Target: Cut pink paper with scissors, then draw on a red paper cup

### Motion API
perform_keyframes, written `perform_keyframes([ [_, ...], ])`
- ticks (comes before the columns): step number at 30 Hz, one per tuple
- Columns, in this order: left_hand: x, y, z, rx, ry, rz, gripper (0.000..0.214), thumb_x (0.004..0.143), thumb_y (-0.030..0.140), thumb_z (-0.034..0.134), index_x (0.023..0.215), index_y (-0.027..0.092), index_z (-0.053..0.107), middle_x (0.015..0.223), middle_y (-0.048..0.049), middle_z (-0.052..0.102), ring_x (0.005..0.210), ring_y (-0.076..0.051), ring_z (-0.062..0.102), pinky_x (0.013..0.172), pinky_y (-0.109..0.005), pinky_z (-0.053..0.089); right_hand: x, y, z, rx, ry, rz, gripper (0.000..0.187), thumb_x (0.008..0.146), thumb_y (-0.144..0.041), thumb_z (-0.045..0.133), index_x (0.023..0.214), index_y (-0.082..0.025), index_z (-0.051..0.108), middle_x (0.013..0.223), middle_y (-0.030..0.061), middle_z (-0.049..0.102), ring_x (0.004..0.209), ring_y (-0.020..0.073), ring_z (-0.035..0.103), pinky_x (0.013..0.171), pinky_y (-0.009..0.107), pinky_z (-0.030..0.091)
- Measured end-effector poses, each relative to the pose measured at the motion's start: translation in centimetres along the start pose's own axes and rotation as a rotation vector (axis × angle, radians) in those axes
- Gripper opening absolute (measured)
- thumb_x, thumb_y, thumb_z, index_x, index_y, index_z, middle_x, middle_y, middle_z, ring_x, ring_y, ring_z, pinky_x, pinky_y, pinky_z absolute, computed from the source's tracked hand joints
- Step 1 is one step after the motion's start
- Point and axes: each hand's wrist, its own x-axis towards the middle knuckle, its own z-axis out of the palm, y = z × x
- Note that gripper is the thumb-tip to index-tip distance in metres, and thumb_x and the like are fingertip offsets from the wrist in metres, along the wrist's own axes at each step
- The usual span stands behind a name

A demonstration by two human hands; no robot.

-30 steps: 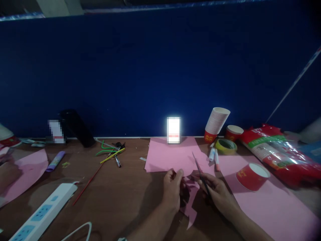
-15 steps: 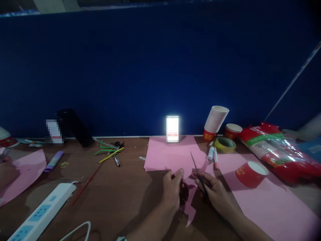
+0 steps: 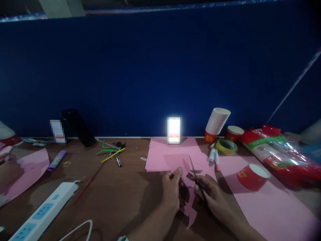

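Near the middle front of the table, my left hand (image 3: 172, 189) pinches a cut piece of pink paper (image 3: 191, 214) between thumb and fingers. A ragged strip of that paper hangs down between my hands. My right hand (image 3: 209, 192) is closed around a pair of dark scissors (image 3: 195, 174), their blades pointing up and away to the left. The blades are close to the paper, but I cannot tell whether they touch it. Behind my hands lies a stack of pink paper sheets (image 3: 160, 154). My fingers partly hide the held paper and the scissor handles.
To the right are a red paper cup (image 3: 250, 178), a tall cup stack (image 3: 217, 122), a tape roll (image 3: 226, 147), markers (image 3: 212, 155) and a red bag (image 3: 273, 150). At left are a power strip (image 3: 42, 212), straws (image 3: 112, 155) and another person's hand (image 3: 11, 172).
The camera view has shifted slightly. My right hand and the scissors have moved a little against the paper, and the hanging strip has turned slightly. Both hands keep their hold.
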Motion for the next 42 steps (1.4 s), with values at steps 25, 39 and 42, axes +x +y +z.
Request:
perform_keyframes([
  [25, -0.3, 0.0, 0.1, 0.059, -0.035, 0.024, 0.043, 0.062, 0.052, 0.074, 0.058, 0.013, 0.056, 0.046, 0.004, 0.047, 0.042, -0.006, 0.04, 0.043, -0.02, 0.032, -0.1, -1.1, 0.1, -0.006, -0.04, 0.065, 0.04, 0.07, -0.048, 0.061, 0.095, -0.019, 0.072, 0.078, 0.0067, 0.071, 0.064, 0.0211, 0.066, 0.052, 0.027, 0.055],
  [39, -0.2, 0.0, 0.1, 0.041, -0.028, 0.014, 0.044, 0.058, 0.053, 0.076, 0.056, 0.013, 0.057, 0.045, 0.004, 0.047, 0.042, -0.007, 0.04, 0.043, -0.02, 0.032, -0.1, -1.1, 0.3, 0.021, -0.028, -0.01, 0.039, 0.073, -0.046, 0.06, 0.095, -0.016, 0.072, 0.072, 0.0054, 0.07, 0.059, 0.0186, 0.064, 0.051, 0.025, 0.053],
  [42, -0.3, 0.1, 0.2, 0.048, -0.027, 0.008, 0.044, 0.057, 0.053, 0.076, 0.056, 0.013, 0.057, 0.045, 0.0038, 0.047, 0.042, -0.006, 0.04, 0.043, -0.02, 0.031, -0.1, -1.4, 0.3, 0.003, -0.026, 0.008, 0.038, 0.072, -0.046, 0.06, 0.092, -0.016, 0.072, 0.075, 0.0063, 0.071, 0.06, 0.0188, 0.065, 0.051, 0.024, 0.053],
])
